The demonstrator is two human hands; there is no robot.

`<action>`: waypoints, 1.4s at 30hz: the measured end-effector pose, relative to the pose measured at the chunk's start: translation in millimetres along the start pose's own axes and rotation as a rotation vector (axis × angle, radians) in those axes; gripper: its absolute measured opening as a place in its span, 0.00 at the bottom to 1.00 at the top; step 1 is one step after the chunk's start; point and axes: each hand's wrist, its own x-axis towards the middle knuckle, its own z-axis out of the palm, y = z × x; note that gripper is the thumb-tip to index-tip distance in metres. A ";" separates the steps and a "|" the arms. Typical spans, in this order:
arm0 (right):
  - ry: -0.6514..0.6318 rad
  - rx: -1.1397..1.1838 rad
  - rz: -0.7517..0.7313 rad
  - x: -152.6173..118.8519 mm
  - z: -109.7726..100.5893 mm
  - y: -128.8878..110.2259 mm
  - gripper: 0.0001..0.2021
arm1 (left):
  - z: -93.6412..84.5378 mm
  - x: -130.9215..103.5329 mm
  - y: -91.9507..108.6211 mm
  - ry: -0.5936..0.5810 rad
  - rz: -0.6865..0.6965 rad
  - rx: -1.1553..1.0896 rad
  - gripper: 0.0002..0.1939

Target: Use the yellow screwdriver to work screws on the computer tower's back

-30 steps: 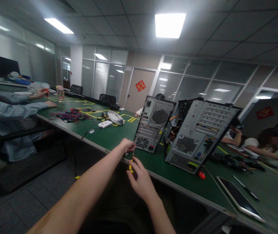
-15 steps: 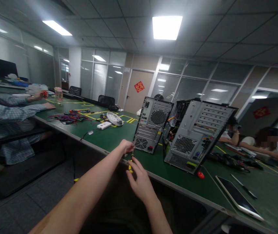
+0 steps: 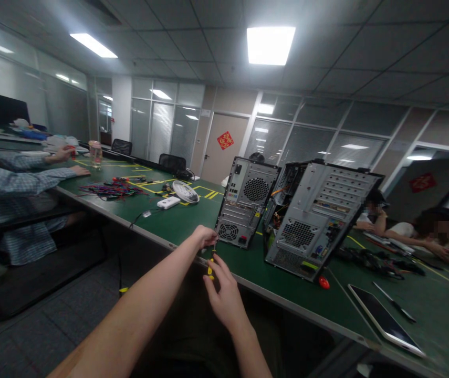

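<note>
My right hand (image 3: 223, 286) grips a small screwdriver (image 3: 210, 270) with a yellow and black handle, its shaft pointing up and away from me. At the shaft's far end, my left hand (image 3: 207, 237) is closed in a pinch; what its fingertips hold is too small to make out. Both hands are at the table's near edge, by the lower left corner of a computer case (image 3: 244, 202). That case stands upright with its rear panel, fan grilles and ports towards me. To its right is a larger computer tower (image 3: 306, 223) with an open side and loose wires inside.
On the green table (image 3: 185, 223) lie a bundle of coloured wires (image 3: 116, 189), a white power strip (image 3: 168, 202) and a white round dish (image 3: 186, 191). Rightwards are a red object (image 3: 324, 282), a phone (image 3: 385, 320), a pen-like tool (image 3: 394, 302) and black cables (image 3: 377, 261). Other people sit at both sides.
My hands and the screwdriver stay almost in place. At the far right, another person's head and hands have shifted slightly.
</note>
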 end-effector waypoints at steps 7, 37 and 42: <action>-0.005 -0.003 0.010 -2.2 0.3 -1.0 0.21 | -0.4 -0.4 -0.5 -0.014 0.024 0.021 0.09; -0.018 -0.017 0.000 -6.6 6.0 2.9 0.23 | -1.9 -2.3 -1.7 -0.012 0.021 -0.032 0.11; -0.017 -0.019 0.000 -8.0 6.3 3.2 0.23 | -3.1 -3.0 -0.7 -0.015 0.010 -0.053 0.11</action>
